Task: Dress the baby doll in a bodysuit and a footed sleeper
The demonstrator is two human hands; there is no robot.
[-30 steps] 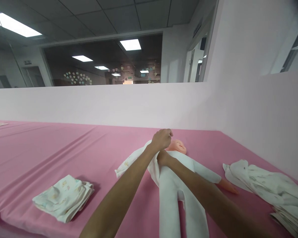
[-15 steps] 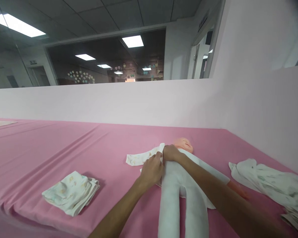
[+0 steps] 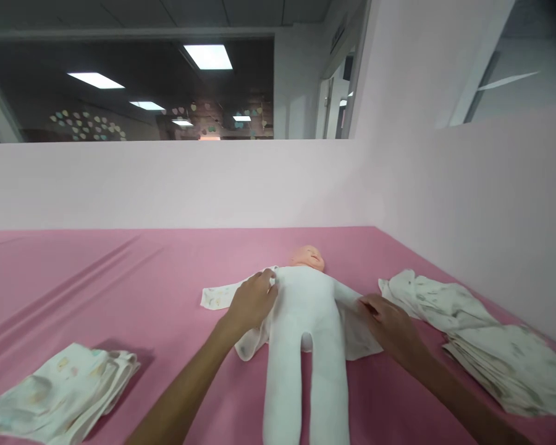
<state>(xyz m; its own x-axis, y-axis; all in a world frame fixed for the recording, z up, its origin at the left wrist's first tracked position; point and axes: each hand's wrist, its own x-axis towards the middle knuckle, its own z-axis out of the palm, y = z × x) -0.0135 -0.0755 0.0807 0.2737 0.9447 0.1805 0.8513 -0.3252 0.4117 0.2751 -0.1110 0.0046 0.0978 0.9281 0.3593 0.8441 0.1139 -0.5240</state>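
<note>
Pink cloth covers the long table (image 3: 97, 278), which runs up against a pale partition wall (image 3: 189, 185) at the back and on the right; above the partition a dark window shows ceiling lights.

At the middle of the table lies a baby doll (image 3: 306, 309) on its back, head away from the camera, its white cloth body and two legs stretched toward the near edge. Under it a small printed garment (image 3: 222, 296) is spread flat, one sleeve reaching out to the left and a panel showing on each side of the torso.

The left hand (image 3: 252, 303) rests on the garment just beside the doll's left-of-frame shoulder, fingers curled loosely over the cloth edge and touching the doll's side; whether it pinches the fabric or only presses it I cannot tell. The right hand (image 3: 389, 324) lies flat and open, palm down, on the garment panel on the other side of the doll, near its outstretched arm, gripping nothing that shows.

Further out, a folded stack of printed cloths (image 3: 60, 395) sits at the near left of the table, well apart from the doll. On the right, close to the wall, is a taller pile of folded garments (image 3: 500, 371) with one loose, crumpled piece (image 3: 421, 296) lying at its far end, near the right hand. Neither pile sits in any box or tray; both rest straight on the pink cloth.
</note>
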